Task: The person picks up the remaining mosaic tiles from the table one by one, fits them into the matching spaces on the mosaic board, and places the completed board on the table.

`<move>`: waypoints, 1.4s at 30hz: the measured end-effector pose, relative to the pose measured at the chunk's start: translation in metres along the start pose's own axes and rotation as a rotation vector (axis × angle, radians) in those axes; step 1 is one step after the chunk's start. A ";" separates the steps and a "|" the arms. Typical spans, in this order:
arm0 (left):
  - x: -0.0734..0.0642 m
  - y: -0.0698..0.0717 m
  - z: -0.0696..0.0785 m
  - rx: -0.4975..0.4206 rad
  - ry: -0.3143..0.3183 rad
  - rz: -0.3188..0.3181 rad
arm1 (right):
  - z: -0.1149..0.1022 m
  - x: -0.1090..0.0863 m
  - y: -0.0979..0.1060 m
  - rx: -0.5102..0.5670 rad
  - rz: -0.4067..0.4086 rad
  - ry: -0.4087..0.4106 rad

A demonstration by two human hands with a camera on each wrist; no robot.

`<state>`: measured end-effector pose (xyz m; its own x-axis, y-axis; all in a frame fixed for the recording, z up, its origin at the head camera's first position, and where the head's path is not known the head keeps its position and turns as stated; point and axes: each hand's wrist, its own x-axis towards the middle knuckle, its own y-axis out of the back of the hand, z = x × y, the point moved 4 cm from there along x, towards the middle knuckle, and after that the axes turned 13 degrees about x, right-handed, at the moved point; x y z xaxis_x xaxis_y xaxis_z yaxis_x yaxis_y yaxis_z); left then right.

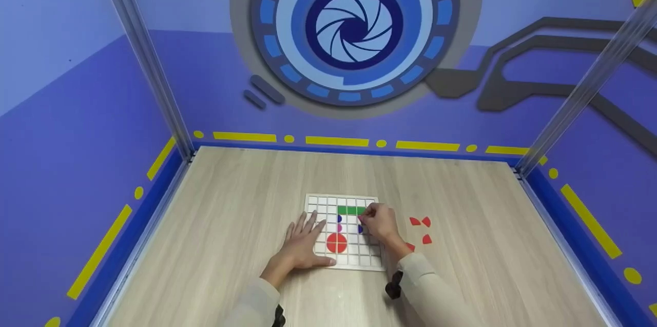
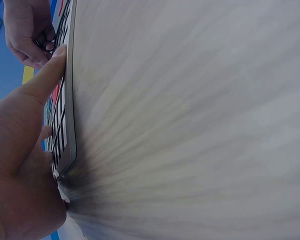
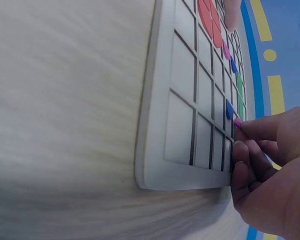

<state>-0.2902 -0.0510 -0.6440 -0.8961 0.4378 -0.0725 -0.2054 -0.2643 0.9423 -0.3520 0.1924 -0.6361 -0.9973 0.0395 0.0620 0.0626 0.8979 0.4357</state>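
A white grid board [image 1: 368,260] with a pale rim lies flat on the table. My left hand [image 1: 299,247] rests spread over its left side, thumb along the near edge. On the right side, my right hand [image 1: 382,222] pinches a small pink piece [image 3: 238,122] between thumb and fingertips, down at the grid. Beside it on the board is a dark blue half-round piece [image 3: 229,109]. A green strip [image 1: 350,210] lies farther up the grid. Another blue piece [image 1: 339,218], a pink piece [image 1: 339,228] and a red circle of quarter pieces [image 1: 336,243] form a column left of centre.
Several loose red quarter pieces [image 1: 427,239] lie on the wooden table [image 1: 477,245] right of the board, one partly hidden by my right wrist. Blue panels [image 1: 215,80] with metal corner posts [image 1: 149,55] enclose the table at the back and sides.
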 end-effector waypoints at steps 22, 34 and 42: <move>0.000 0.003 -0.001 0.008 0.013 -0.011 | 0.003 -0.001 0.001 0.019 -0.064 0.045; -0.002 0.005 -0.001 -0.003 0.002 0.002 | 0.001 -0.001 -0.001 -0.008 -0.094 0.086; -0.001 0.002 0.000 -0.013 -0.009 -0.009 | 0.004 0.001 -0.003 -0.049 -0.061 0.084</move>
<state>-0.2893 -0.0522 -0.6419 -0.8908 0.4477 -0.0782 -0.2186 -0.2712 0.9374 -0.3529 0.1911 -0.6411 -0.9927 -0.0533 0.1084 0.0059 0.8751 0.4840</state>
